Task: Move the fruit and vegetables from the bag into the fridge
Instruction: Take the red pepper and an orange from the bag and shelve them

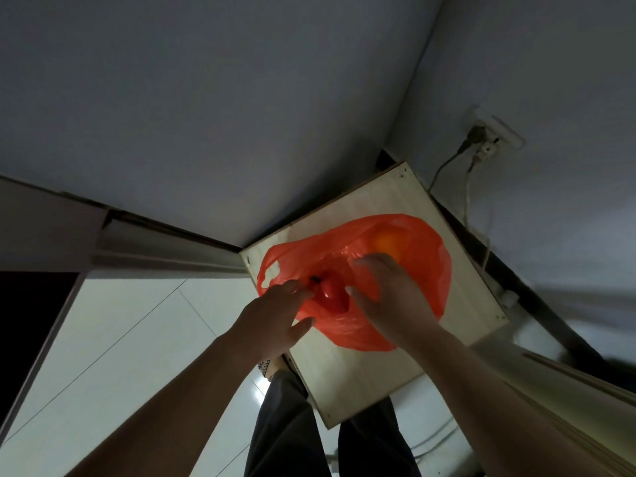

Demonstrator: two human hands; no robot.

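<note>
Grip: left hand [272, 316] and right hand [387, 297] are spread wide, holding nothing. Both touch the orange bag [423, 270] beside the red vegetable [331, 295] on the wooden table [361, 370].

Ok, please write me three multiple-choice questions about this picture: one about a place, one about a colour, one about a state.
1. Where does the bag lie?
A. on the floor
B. on the wooden table
C. inside a fridge

2. What colour is the bag?
A. blue
B. white
C. orange-red

3. How are the fingers of the right hand?
A. spread over the bag
B. closed in a fist
C. curled round a bottle

Answers:
1 B: light wood shows above and below the bag.
2 C: its thin plastic is orange-red throughout.
3 A: the fingers lie apart on the plastic.
</note>
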